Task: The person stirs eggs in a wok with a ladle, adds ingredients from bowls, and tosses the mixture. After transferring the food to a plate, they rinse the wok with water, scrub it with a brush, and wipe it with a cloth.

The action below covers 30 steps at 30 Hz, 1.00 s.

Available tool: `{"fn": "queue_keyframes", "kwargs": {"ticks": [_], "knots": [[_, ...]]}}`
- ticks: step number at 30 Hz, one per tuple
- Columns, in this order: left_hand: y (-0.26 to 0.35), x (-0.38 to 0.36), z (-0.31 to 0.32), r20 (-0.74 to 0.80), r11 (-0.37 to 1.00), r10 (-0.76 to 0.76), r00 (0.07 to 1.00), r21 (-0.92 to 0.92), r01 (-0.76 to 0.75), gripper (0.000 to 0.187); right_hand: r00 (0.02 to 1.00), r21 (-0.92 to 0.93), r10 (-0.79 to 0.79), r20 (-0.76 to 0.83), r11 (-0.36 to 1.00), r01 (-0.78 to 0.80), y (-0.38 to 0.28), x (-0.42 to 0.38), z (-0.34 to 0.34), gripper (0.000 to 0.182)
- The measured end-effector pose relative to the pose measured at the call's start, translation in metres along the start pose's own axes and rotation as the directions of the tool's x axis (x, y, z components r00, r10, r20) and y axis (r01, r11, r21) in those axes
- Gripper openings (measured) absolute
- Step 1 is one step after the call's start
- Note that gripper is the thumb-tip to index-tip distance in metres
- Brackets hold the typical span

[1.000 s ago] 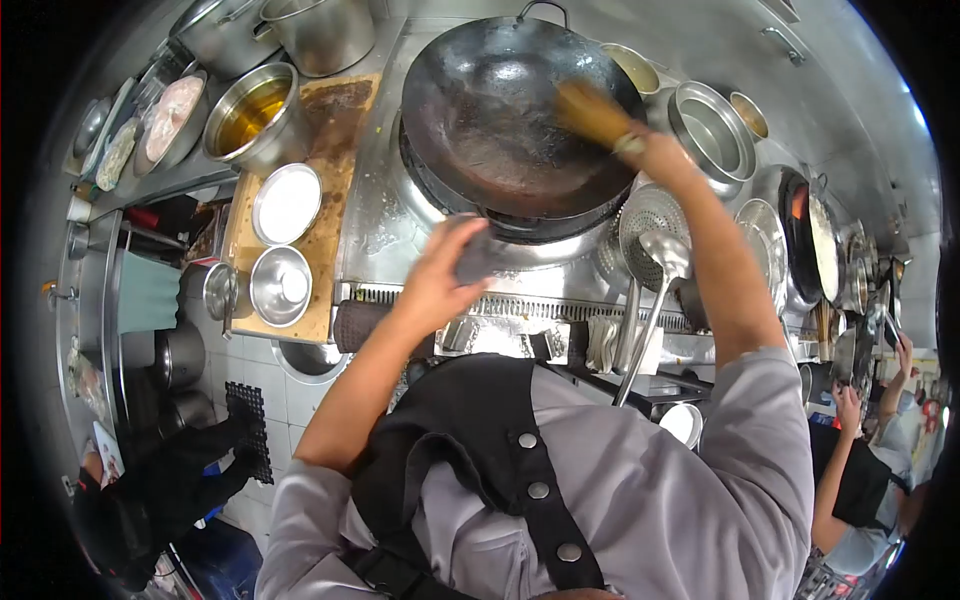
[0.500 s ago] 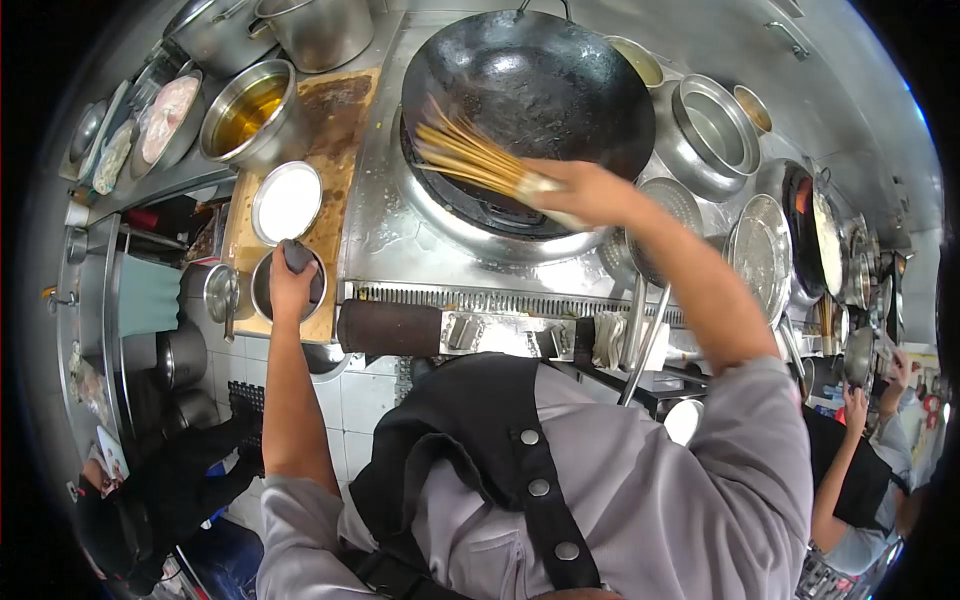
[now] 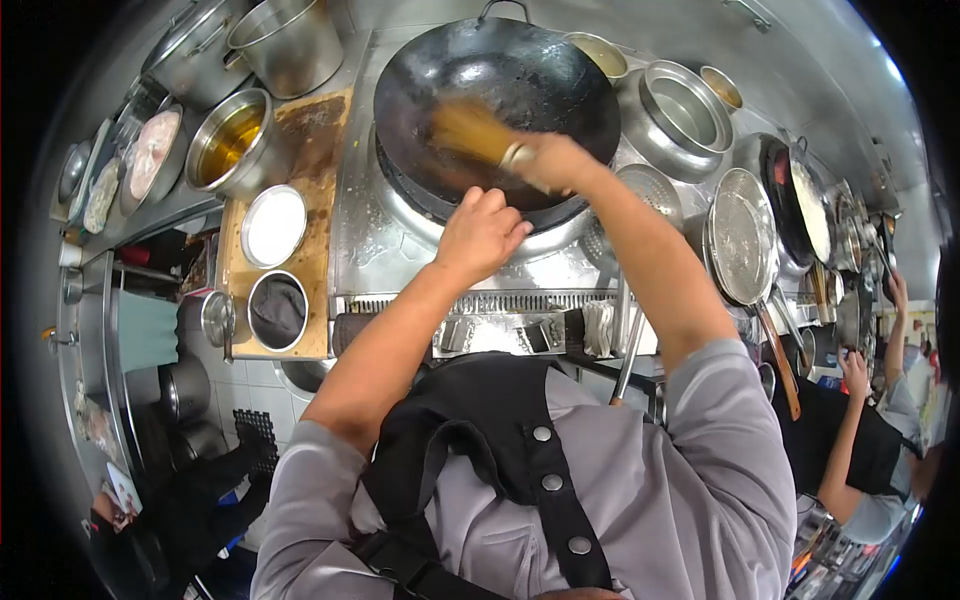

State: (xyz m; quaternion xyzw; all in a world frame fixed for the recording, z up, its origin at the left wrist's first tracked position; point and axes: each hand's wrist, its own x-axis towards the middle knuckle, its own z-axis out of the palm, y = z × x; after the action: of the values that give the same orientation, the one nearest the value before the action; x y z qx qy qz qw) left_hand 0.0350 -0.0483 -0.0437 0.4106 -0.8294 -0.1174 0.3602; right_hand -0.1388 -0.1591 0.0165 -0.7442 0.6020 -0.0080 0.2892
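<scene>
My right hand [image 3: 558, 163] grips the handle end of a bamboo wok brush [image 3: 472, 128], whose bristles are smeared by motion inside the black wok [image 3: 575, 85]. My left hand [image 3: 482, 232] is at the wok's near rim, its fingers curled over the edge and the thumb to the right. The wok sits tilted on a steel burner ring [image 3: 560, 245], its far handle up. Left of it, a dark cloth [image 3: 278, 310] lies in a round metal pot on the wooden board [image 3: 318, 160]. A bowl of white contents [image 3: 273, 226] stands behind that pot.
A pot of amber oil [image 3: 232, 148] and tall steel pots [image 3: 290, 45] stand at back left. A wide steel basin [image 3: 685, 110], a mesh strainer [image 3: 742, 235] and a perforated ladle [image 3: 650, 195] are on the right. Co-workers stand at far right [image 3: 850, 440] and lower left [image 3: 190, 520].
My left hand has let go of the dark cloth in the pot and moved right to the wok's near rim. The brush in my right hand has swept within the wok.
</scene>
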Motion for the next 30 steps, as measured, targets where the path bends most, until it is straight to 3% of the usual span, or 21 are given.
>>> {"fn": "queue_keyframes", "kwargs": {"ticks": [1, 2, 4, 6, 8, 11, 12, 13, 14, 17, 18, 20, 21, 23, 24, 25, 26, 27, 28, 29, 30], "knots": [[-0.003, 0.001, 0.006, -0.01, 0.999, -0.044, 0.999, 0.027, 0.044, 0.022, 0.989, 0.035, -0.064, 0.134, 0.998, 0.06, -0.006, -0.015, 0.002, 0.06], [-0.007, 0.002, 0.01, -0.019, 0.995, -0.088, 0.996, 0.054, 0.089, 0.022, 0.979, 0.202, -0.093, 0.182, 0.978, 0.055, -0.007, -0.033, -0.002, 0.065], [-0.007, 0.002, 0.01, 0.031, 0.995, -0.065, 0.997, 0.074, 0.062, 0.025, 0.981, -0.06, -0.141, 0.132, 0.987, 0.15, 0.044, -0.027, -0.034, 0.065], [-0.007, 0.001, 0.01, 0.047, 0.992, -0.083, 0.995, 0.097, 0.078, 0.026, 0.972, -0.268, 0.082, -0.22, 0.953, -0.141, 0.104, -0.001, -0.061, 0.062], [-0.006, 0.001, 0.012, 0.025, 0.995, -0.047, 0.999, 0.09, 0.045, 0.027, 0.803, -0.2, 0.19, -0.565, 0.912, -0.357, 0.101, -0.015, -0.077, 0.056], [-0.004, 0.002, 0.014, 0.019, 0.992, -0.061, 0.998, 0.112, 0.059, 0.027, 0.819, -0.185, 0.108, -0.563, 0.95, -0.252, 0.092, -0.024, -0.065, 0.062], [-0.005, 0.003, 0.013, 0.045, 0.99, -0.071, 0.996, 0.129, 0.065, 0.028, 0.897, -0.178, 0.096, -0.431, 0.966, -0.189, 0.092, -0.024, -0.055, 0.064], [-0.006, 0.004, 0.012, 0.071, 0.987, -0.083, 0.994, 0.146, 0.072, 0.028, 0.978, -0.243, 0.084, -0.192, 0.961, -0.13, 0.068, -0.042, -0.054, 0.063], [-0.008, 0.003, 0.015, 0.074, 0.987, -0.074, 0.995, 0.145, 0.063, 0.028, 0.995, -0.289, 0.077, 0.06, 0.956, -0.057, 0.041, -0.068, -0.055, 0.063], [-0.013, 0.003, 0.018, 0.052, 0.99, -0.04, 0.998, 0.14, 0.033, 0.029, 0.977, -0.083, 0.085, 0.196, 0.994, -0.069, 0.023, -0.106, -0.061, 0.053], [-0.01, 0.003, 0.016, 0.075, 0.987, -0.069, 0.995, 0.15, 0.057, 0.029, 0.977, -0.073, 0.097, 0.191, 0.994, -0.084, 0.048, -0.099, -0.062, 0.053], [-0.008, 0.005, 0.013, 0.099, 0.985, -0.079, 0.992, 0.16, 0.063, 0.03, 0.965, -0.317, 0.099, -0.243, 0.932, -0.175, 0.102, -0.073, -0.066, 0.053], [-0.008, 0.004, 0.013, 0.065, 0.989, -0.105, 0.992, 0.107, 0.097, 0.023, 0.961, -0.307, 0.114, -0.251, 0.932, -0.191, 0.097, -0.082, -0.06, 0.053], [-0.006, 0.003, 0.014, 0.044, 0.992, -0.115, 0.992, 0.047, 0.113, 0.02, 0.696, -0.022, 0.203, -0.689, 0.954, -0.3, 0.067, -0.105, -0.04, 0.055], [-0.003, 0.0, 0.016, -0.094, 0.946, -0.208, 0.974, -0.273, 0.175, 0.025, 0.687, 0.046, 0.156, -0.71, 0.983, -0.176, 0.048, -0.123, -0.02, 0.066], [0.002, -0.007, 0.018, -0.178, 0.799, -0.341, 0.923, -0.571, 0.185, 0.038, 0.631, 0.004, -0.059, -0.774, 0.995, 0.098, 0.029, -0.146, 0.014, 0.072], [0.022, -0.015, -0.007, 0.063, 0.486, -0.434, 0.899, -0.824, 0.292, 0.064, 0.737, 0.251, -0.121, -0.665, 0.893, 0.373, 0.015, -0.164, 0.05, 0.073], [0.024, -0.025, -0.019, 0.031, 0.468, -0.346, 0.938, -0.861, 0.201, 0.065, 0.796, 0.267, -0.275, -0.54, 0.84, 0.472, -0.008, -0.199, 0.075, 0.066], [0.039, -0.041, -0.043, 0.197, 0.297, -0.458, 0.867, -0.885, 0.359, 0.055, 0.908, 0.615, -0.293, -0.3, 0.669, 0.418, -0.02, -0.227, 0.104, 0.058], [0.034, -0.068, -0.052, 0.146, 0.332, -0.575, 0.805, -0.857, 0.393, 0.043, 0.943, 0.68, -0.321, -0.089, 0.672, 0.293, -0.018, -0.247, 0.127, 0.051], [0.019, -0.096, -0.055, 0.078, 0.407, -0.588, 0.805, -0.832, 0.378, 0.04, 0.974, 0.768, -0.199, -0.108, 0.605, 0.209, -0.002, -0.258, 0.179, 0.045]]}}
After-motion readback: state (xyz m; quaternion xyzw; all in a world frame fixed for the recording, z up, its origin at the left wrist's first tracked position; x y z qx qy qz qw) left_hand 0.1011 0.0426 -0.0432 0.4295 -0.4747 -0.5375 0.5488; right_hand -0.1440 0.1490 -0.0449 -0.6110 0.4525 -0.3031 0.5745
